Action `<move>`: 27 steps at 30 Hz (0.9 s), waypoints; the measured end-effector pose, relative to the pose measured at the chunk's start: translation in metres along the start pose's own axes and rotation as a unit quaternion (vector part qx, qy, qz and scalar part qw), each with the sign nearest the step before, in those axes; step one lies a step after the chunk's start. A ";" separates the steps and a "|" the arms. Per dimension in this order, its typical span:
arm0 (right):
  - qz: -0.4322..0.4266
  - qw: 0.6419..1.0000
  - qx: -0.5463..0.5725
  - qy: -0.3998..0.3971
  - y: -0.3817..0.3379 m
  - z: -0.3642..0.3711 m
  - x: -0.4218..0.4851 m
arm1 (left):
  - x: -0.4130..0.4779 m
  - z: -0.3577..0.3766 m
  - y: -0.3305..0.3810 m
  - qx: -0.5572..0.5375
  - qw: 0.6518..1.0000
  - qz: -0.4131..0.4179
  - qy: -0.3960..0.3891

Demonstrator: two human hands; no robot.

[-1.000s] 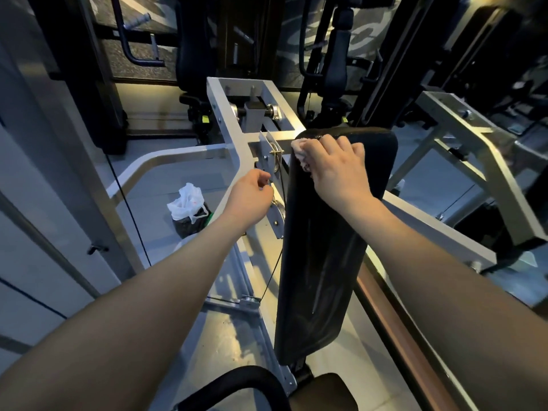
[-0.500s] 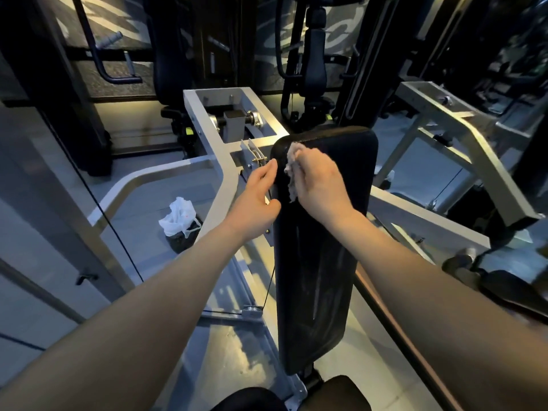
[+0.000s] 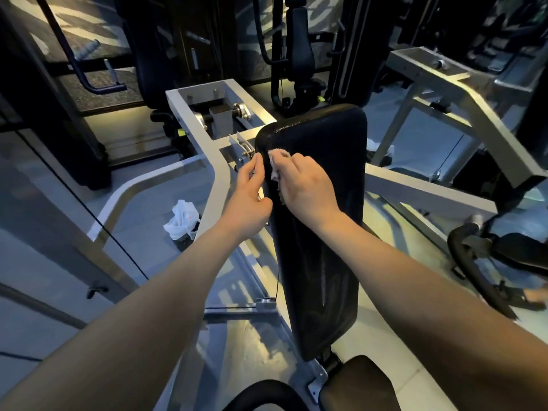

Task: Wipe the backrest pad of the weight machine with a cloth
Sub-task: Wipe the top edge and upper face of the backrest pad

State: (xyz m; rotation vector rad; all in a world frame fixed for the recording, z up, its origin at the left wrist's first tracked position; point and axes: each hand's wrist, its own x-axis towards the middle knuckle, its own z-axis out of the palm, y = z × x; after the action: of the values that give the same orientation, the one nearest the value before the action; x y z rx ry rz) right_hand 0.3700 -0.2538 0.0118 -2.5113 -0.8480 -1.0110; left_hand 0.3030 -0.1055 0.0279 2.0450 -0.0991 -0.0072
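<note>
Grips a cloth (image 3: pixel 277 161) in the right hand (image 3: pixel 305 185), pressed to the backrest pad (image 3: pixel 323 262). Rests the left hand (image 3: pixel 249 200), fingers loose, on the pad's edge alongside.

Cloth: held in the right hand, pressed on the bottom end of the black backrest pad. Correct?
Not quite. The right hand holds the cloth against the upper part of the backrest pad, near its left edge, not on the bottom end. The head view shows it.
</note>
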 end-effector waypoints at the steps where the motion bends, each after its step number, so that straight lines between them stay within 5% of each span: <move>1: -0.024 0.999 -0.023 0.008 0.004 -0.002 -0.001 | 0.000 -0.002 0.001 0.007 1.000 0.001 0.001; 3: -0.040 0.997 -0.065 0.024 0.013 -0.010 0.013 | 0.000 -0.005 0.001 0.014 1.000 0.004 0.004; 8: 0.086 0.993 -0.032 0.078 0.013 -0.006 0.032 | 0.001 -0.003 0.001 0.009 1.000 -0.007 0.005; 14: -0.019 0.995 -0.073 0.063 0.012 0.003 0.000 | 0.004 -0.003 -0.004 0.026 1.000 0.003 0.005; 17: 0.079 0.987 -0.112 0.084 0.025 -0.009 0.028 | 0.005 -0.009 -0.005 0.024 0.999 0.025 0.004; 20: 0.180 0.980 -0.034 0.077 0.022 -0.009 0.031 | 0.008 -0.023 0.001 0.058 0.996 0.050 0.052; 24: 0.092 0.994 0.017 0.064 0.000 0.009 -0.014 | 0.027 -0.039 0.023 0.087 0.983 0.114 0.119; 27: 0.057 0.997 -0.028 0.041 0.007 0.006 -0.019 | 0.049 -0.038 0.029 0.165 0.973 0.146 0.063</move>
State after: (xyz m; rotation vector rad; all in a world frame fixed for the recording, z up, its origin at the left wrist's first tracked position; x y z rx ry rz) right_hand 0.3661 -0.2641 -0.0060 -2.5136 -0.6539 -1.1047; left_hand 0.3514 -0.0881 0.0727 2.3362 -0.3392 0.3436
